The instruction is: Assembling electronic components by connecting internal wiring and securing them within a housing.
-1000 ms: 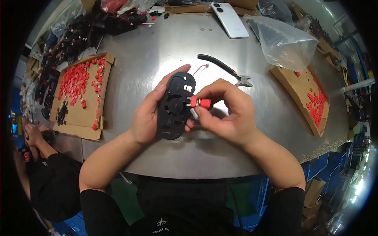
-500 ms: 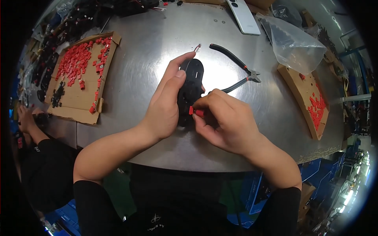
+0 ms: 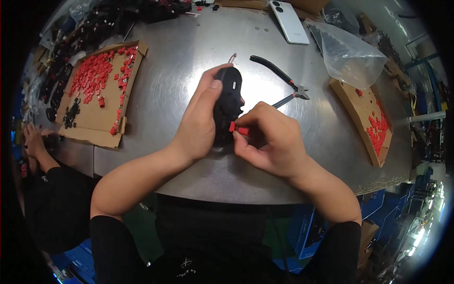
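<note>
My left hand [image 3: 198,120] is wrapped round a long black plastic housing [image 3: 230,94] with rounded ends, holding it upright over the metal table. A thin wire [image 3: 232,58] sticks out beyond the housing's far end. Between the thumb and fingers of my right hand [image 3: 272,139] is a small red plastic part [image 3: 243,130]. One end of it is at the right side of the housing, near its lower half; whether it touches cannot be made out. My right fingertips partly cover the red part.
Diagonal cutters [image 3: 299,91] lie open beyond my right hand. Cardboard trays of red pieces stand left [image 3: 100,135] and right [image 3: 347,97]. A white phone [image 3: 289,23] and a clear plastic bag [image 3: 354,59] lie at the back. A co-worker's hand [image 3: 34,141] shows far left.
The housing has turned slightly in my left hand, showing its edge differently. My right hand has shifted a little, still pinching the red part beside the housing.
</note>
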The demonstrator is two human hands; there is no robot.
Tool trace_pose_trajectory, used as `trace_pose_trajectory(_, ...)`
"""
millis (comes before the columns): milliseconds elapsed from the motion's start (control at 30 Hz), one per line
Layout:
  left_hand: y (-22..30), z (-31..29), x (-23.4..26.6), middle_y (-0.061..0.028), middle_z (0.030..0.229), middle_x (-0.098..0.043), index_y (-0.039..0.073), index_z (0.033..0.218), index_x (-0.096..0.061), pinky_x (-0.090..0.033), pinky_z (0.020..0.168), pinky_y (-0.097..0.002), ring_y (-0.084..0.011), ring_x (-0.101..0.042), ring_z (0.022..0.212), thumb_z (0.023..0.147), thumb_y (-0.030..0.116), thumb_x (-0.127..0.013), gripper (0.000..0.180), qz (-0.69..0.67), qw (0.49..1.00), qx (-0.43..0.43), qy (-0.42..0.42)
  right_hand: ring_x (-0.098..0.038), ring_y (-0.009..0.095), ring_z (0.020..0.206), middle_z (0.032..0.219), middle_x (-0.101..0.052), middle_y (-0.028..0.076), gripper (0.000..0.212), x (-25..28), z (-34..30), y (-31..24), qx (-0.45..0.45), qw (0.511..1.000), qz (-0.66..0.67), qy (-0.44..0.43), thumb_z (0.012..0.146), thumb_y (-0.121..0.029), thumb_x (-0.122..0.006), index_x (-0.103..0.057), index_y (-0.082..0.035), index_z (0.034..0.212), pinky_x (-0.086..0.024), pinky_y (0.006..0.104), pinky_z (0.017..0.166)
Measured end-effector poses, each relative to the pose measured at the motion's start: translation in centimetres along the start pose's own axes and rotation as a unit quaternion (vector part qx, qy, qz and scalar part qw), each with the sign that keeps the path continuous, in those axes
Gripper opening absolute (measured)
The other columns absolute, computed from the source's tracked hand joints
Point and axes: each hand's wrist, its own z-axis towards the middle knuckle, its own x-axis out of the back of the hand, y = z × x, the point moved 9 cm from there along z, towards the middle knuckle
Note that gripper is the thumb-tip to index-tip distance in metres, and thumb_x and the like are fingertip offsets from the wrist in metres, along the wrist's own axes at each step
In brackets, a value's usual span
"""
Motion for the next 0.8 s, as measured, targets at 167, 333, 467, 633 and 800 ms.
trace_pose_trajectory(167, 2.6, -1.1, -0.5, -0.0121, 0.113, -0.058, 0.009, 0.159, -0.024, -0.050, 0.084, -0.0307, -0.0142, -0.058, 0.095, 0.110, 0.037, -0.035, 0.057, 0.032, 0.986, -0.155, 0.050, -0.060, 0.003, 0.077, 0.089, -0.066, 0.002, 0.020, -0.3, -1.2, 3.8, -0.272, 0.929, 0.251, 0.028, 0.092, -0.002, -0.073, -0.055, -0.001, 0.098, -0.050, 0.0225, 0.068)
trace_pose_trajectory(333, 3.6, -2.1, -0.7, -0.0135, 0.116, -0.056, 0.003, 0.160, -0.019, -0.047, 0.084, -0.0300, -0.0142, -0.054, 0.094, 0.108, 0.033, -0.038, 0.063, 0.029, 0.971, -0.225, 0.081, -0.055, 0.002, 0.073, 0.087, -0.064, -0.002, 0.017, -1.9, -1.9, 3.5, -0.296, 0.912, 0.284, 0.000, 0.095, -0.005, -0.074, -0.057, -0.003, 0.100, -0.045, 0.0201, 0.066)
trace_pose_trajectory(467, 4.3, -2.3, -0.8, -0.0139, 0.114, -0.054, 0.001, 0.160, -0.017, -0.042, 0.089, -0.0308, -0.0155, -0.050, 0.099, 0.107, 0.032, -0.040, 0.066, 0.080, 0.958, -0.261, 0.088, -0.054, 0.002, 0.072, 0.087, -0.065, -0.002, 0.016, -2.6, -2.0, 3.6, -0.283, 0.888, 0.361, 0.031, 0.095, -0.005, -0.074, -0.060, -0.003, 0.102, -0.045, 0.0199, 0.065)
trace_pose_trajectory(633, 4.8, -2.8, -0.9, -0.0145, 0.111, -0.053, -0.002, 0.160, -0.016, -0.040, 0.088, -0.0322, -0.0163, -0.048, 0.096, 0.104, 0.030, -0.041, 0.069, 0.132, 0.944, -0.292, 0.084, -0.053, 0.002, 0.073, 0.087, -0.066, -0.001, 0.017, -1.8, -1.7, 2.3, -0.239, 0.938, 0.251, 0.020, 0.094, -0.006, -0.076, -0.064, 0.000, 0.106, -0.043, 0.0204, 0.064)
trace_pose_trajectory(800, 5.7, -3.1, -1.5, -0.0146, 0.108, -0.052, -0.004, 0.160, -0.012, -0.040, 0.087, -0.0348, -0.0172, -0.047, 0.092, 0.102, 0.026, -0.042, 0.072, 0.182, 0.917, -0.349, 0.069, -0.045, 0.003, 0.068, 0.079, -0.055, -0.003, 0.021, -0.1, -0.5, 1.2, -0.128, 0.981, 0.130, 0.064, 0.091, -0.006, -0.079, -0.064, 0.000, 0.103, -0.037, 0.0211, 0.061)
